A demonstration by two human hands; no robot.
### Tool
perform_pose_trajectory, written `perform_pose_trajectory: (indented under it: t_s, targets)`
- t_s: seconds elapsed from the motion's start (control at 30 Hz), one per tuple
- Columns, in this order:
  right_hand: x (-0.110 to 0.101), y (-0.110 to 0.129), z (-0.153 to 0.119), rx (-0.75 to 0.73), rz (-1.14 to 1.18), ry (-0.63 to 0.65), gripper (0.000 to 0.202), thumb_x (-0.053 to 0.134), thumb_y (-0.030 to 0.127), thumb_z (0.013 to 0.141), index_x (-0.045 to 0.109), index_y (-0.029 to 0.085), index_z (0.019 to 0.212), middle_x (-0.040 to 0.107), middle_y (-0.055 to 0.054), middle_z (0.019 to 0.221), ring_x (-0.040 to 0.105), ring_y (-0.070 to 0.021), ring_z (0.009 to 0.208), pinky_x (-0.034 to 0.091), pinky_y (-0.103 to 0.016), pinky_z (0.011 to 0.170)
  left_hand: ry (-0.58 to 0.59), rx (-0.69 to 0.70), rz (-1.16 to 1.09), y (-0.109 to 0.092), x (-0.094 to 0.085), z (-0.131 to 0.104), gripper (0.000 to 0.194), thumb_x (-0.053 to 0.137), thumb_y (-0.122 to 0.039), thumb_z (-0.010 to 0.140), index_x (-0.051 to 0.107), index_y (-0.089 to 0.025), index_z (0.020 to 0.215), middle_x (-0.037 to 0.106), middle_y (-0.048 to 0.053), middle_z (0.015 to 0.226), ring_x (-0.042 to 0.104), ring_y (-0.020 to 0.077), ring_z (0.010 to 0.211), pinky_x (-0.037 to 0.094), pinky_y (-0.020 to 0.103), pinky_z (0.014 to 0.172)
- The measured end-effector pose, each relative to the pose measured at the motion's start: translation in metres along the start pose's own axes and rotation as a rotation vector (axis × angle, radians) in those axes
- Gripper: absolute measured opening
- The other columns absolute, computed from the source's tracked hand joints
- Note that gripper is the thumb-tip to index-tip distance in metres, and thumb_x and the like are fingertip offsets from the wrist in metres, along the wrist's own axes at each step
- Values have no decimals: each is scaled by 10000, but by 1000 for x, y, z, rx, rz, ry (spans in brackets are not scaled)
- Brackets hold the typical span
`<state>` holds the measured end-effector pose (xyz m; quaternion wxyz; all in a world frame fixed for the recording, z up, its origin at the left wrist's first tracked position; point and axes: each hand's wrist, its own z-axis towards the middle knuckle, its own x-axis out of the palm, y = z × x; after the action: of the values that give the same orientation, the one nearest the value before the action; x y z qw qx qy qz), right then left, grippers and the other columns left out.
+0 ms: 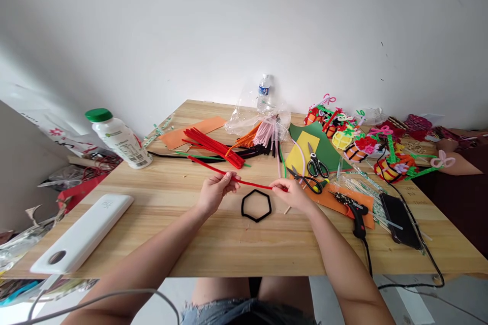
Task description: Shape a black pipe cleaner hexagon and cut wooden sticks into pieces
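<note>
Pinching a red fuzzy stem, the two hands are set apart along it above the middle of the desk! The left hand grips it between thumb and fingers, with a length poking out past it to the far left; the right hand is clamped on the other end.

Just below, on the near side, a black hexagon lies flat on the wood. Beyond the left hand, there's a red bundle of stems, with pink stems to its right.

Over to the right, two pairs of scissors, one on the coloured sheets and the other nearer the right hand, and a black glue gun with its cord running off the near edge. Far right, a row of bright decorated pieces, perhaps little baskets, though the crowding makes that hard to tell. On the left, a green-capped bottle stands beyond a white power bank.
</note>
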<state>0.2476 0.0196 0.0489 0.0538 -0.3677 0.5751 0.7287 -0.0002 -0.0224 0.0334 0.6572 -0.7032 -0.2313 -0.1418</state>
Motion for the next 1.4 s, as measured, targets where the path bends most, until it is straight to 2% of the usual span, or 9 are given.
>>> perform_pose_trajectory:
  t_s: [0.13,0.37,0.63,0.8,0.97,1.4]
  targets:
    - [-1,2,1,8,18,-42,217,541,292,799,700,172,884,712,-56,847,622,-165,740,473,-269,659,-7,14,19,-1,1,-2,383,790,-417,623,646,-93,768,701,84,721,599,132,513,439,248,470]
    - [0,-1,2,-63,9,-66,204,561,301,810,715,181,869,733,-63,862,659,-175,764,499,-269,669,16,-3,5,-2,2,-2,389,789,-412,626,665,-96,815,650,24,620,526,91,436,394,226,423]
    - [1,-2,3,-100,-23,-103,200,556,294,826,718,186,871,732,-62,854,664,-180,774,502,-268,666,86,4,130,1,4,-6,385,740,-453,681,663,-104,824,593,-4,584,485,78,405,362,230,417]
    - [-1,-1,3,-81,-33,-156,191,560,282,816,720,189,864,730,-67,864,656,-185,769,501,-282,659,121,72,171,4,5,-8,385,691,-476,731,651,-116,861,616,18,672,537,101,490,430,260,486]
    - [-2,-2,4,-73,-10,-199,188,555,266,806,717,187,859,730,-69,878,658,-183,775,508,-289,678,119,106,187,6,5,-8,402,720,-456,708,659,-121,923,633,32,736,595,134,597,490,296,593]
    - [0,-1,4,-68,-8,-200,186,558,271,804,716,186,853,733,-71,858,667,-186,764,513,-289,668,108,87,261,8,5,-8,391,693,-462,721,663,-127,920,606,11,676,551,113,545,459,275,560]
